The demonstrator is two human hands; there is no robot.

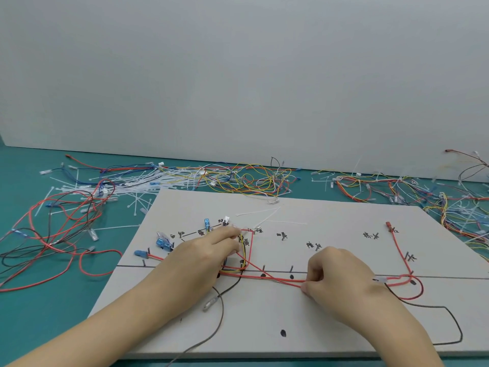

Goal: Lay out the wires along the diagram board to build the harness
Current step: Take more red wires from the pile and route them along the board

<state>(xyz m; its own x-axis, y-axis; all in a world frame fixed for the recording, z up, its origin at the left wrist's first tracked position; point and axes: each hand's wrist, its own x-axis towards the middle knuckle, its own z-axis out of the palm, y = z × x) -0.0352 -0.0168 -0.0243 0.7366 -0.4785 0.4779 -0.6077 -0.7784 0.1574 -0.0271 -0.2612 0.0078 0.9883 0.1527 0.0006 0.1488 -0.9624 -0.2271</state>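
A: Pinching the thin red insulated wire point(277, 278), the right hand point(333, 276) has thumb and curled fingers closed on it just below the black trunk line drawn across the grey diagram board point(330, 218). From that pinch the wire's long axis runs away to the hand's left, roughly level and slightly rising, toward the left hand point(211, 247).

B: And the left hand's state?

A: Its fingers reach forward to the cluster of red, yellow and black wires looping round the small metal pegs point(244, 250). The fingertips seem to grip a small clear connector there, but they're bunched and a little blurred, so I can't tell for sure.

B: Which hand is nearer the free run?

A: The right; it's already on it. I'd judge the next move is to draw the wire taut and seat it along the trunk line, further to that hand's right, where a red wire loop and clear terminal point(402, 284) already lie.

B: Room to move?

A: The board is open ahead of the right hand. The thin black wire point(449, 313) curves behind its wrist, near the board's near edge, and could snag. Spare loose coloured wires and white zip ties point(185, 178) lie well beyond both hands on the teal table point(39, 300).
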